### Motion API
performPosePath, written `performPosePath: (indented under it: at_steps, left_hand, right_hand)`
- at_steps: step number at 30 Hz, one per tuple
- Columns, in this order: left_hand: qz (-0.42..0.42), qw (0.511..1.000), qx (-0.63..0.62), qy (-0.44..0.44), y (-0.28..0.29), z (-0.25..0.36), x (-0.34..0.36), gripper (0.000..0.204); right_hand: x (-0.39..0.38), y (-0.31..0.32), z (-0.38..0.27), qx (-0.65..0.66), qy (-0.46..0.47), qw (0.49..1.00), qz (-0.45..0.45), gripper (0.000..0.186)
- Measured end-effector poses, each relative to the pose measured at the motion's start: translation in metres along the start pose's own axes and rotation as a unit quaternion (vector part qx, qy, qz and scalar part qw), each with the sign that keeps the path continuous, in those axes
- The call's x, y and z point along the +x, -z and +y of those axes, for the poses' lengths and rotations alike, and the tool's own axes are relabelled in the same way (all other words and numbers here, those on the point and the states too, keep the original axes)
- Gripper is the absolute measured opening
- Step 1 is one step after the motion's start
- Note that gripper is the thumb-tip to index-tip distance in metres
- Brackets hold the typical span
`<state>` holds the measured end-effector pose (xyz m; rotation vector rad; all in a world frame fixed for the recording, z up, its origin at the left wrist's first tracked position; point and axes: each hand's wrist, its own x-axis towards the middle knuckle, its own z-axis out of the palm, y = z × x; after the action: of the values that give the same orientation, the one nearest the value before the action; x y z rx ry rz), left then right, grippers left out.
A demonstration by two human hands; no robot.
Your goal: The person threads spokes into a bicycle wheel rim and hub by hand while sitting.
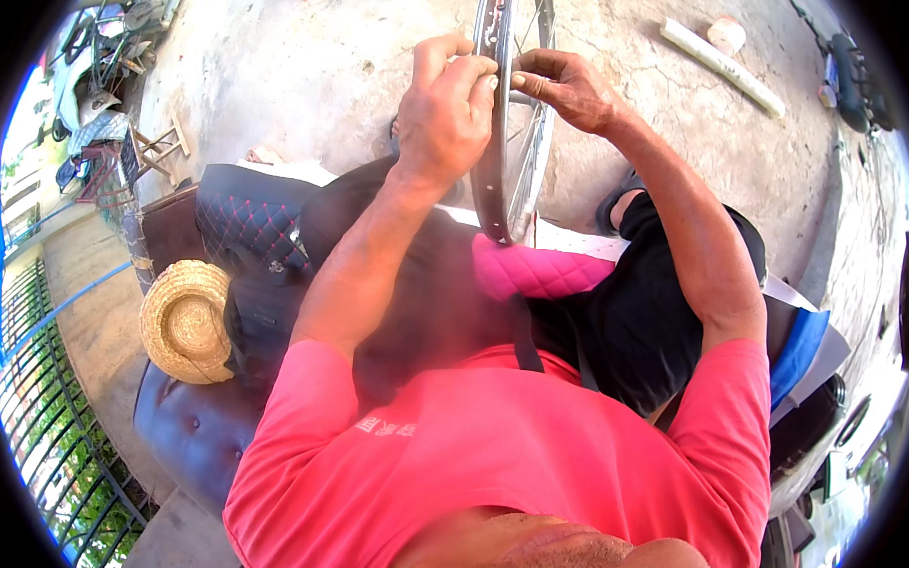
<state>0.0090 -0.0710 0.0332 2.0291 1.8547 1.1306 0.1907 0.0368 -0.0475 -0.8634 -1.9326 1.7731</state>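
A bare bicycle wheel [490, 175] stands upright between my knees, its metal rim edge-on to me and its thin spokes showing on the right. My left hand [443, 118] is closed at the rim's outer face, thumb and fingertips pinched against it. Across from it, my right hand [571, 93] reaches the spoke side, thumb and forefinger pinched close to the rim. Whatever either pinch holds is too small or hidden to name. The wheel's lower end rests by a pink quilted pad [540, 272] between my legs.
A straw hat [188, 320] lies to my left, near a dark tufted cushion [194, 430] and a quilted black cover [247, 217]. A white tube [722, 65] lies on the concrete ahead on the right. Clutter and a small wooden stool [159, 149] stand far left.
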Motion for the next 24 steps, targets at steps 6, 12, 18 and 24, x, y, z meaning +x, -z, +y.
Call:
performPosePath:
  at_steps: [6, 12, 18, 24]
  left_hand:
    - [0.010, 0.999, -0.030, 0.002, 0.003, -0.002, -0.002, 0.029]
    - [-0.061, 0.981, -0.128, 0.135, 0.001, 0.003, -0.035, 0.059]
    - [-0.063, 0.986, -0.113, 0.104, -0.018, 0.005, -0.035, 0.082]
    - [-0.112, 0.963, -0.161, 0.184, 0.007, -0.018, 0.037, 0.064]
  right_hand:
    - [0.001, -0.004, -0.006, -0.022, 0.001, 0.999, 0.028, 0.042]
    - [0.007, -0.006, -0.010, -0.046, 0.004, 0.997, 0.065, 0.043]
    - [0.015, -0.008, -0.007, -0.061, 0.015, 0.994, 0.085, 0.046]
    - [0.025, -0.016, -0.024, -0.063, 0.012, 0.993, 0.099, 0.049]
